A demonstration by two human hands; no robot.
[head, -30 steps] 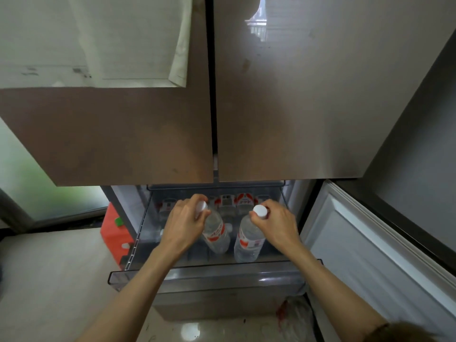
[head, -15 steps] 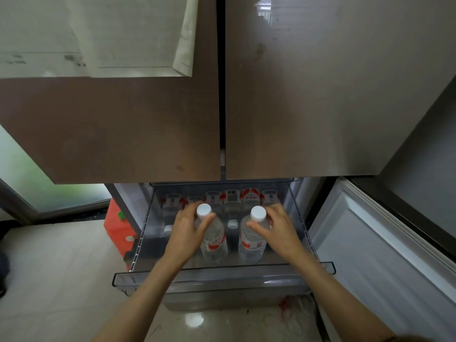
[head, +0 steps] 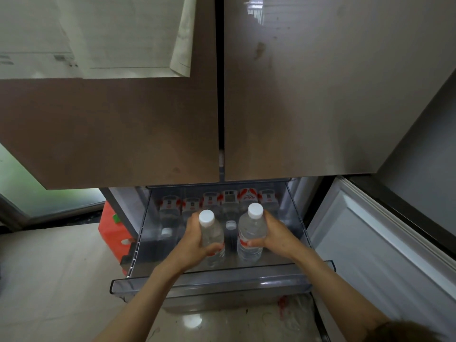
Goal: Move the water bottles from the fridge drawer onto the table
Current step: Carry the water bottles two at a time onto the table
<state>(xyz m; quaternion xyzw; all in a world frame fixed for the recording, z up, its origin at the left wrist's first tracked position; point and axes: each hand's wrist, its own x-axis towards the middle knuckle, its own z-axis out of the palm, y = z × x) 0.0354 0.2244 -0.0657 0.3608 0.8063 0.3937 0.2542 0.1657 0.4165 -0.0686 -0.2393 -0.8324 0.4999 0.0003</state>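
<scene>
I have a clear plastic water bottle with a white screw cap [head: 211, 233] in my left hand [head: 197, 239], fingers curled round its body just under the shoulder, thumb across the front near the red label. My right hand [head: 274, 236] wraps a second clear white-capped bottle [head: 250, 233] the same way, thumb lying across its label. Both bottles stand upright, side by side in the lower middle of the frame, over the front part of the pulled-out transparent fridge drawer [head: 209, 283]. I cannot tell whether their bases have cleared the drawer floor. I grip them low on the body, not by the cap, so that they stay steady and do not swing as I carry them.

Further back, a row of red-labelled bottles [head: 217, 199] lies against the rear wall of the drawer, and one more white cap [head: 231, 224] shows between my two bottles. So the drawer is far from empty, I judge, and several trips remain.

Above the drawer, two brown fridge doors [head: 320, 95] fill the upper frame, with white paper sheets [head: 98, 35] stuck at the upper left. A white lower door [head: 382, 243] stands open at the right. The tabletop is not in view, so I will have to turn away to set these down.
</scene>
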